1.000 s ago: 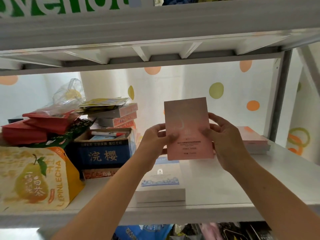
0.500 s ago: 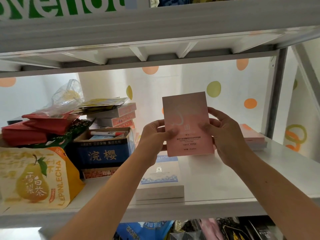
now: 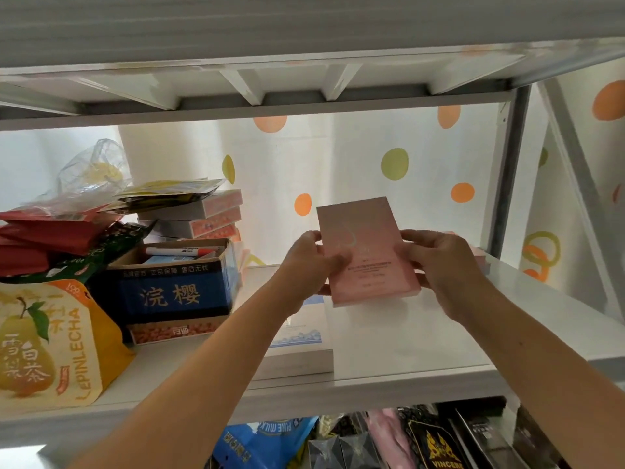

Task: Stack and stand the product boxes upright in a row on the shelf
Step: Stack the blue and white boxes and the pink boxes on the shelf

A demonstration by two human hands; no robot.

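Your fingers (image 3: pixel 339 258) pinch the pink box (image 3: pixel 367 252) by its two side edges. The left hand (image 3: pixel 313 265) has its thumb on the front face, and the right hand (image 3: pixel 443 265) curls round the right edge. The box is nearly upright, leaning slightly left, held over the middle of the white shelf (image 3: pixel 406 353). A white box (image 3: pixel 301 346) lies flat just below it, to the near left. Farther left sit a blue carton (image 3: pixel 176 294) and a yellow pear bag (image 3: pixel 50 340).

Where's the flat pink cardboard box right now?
Head view, centre: pink box, held between left hand and right hand, above white shelf, right of blue carton.
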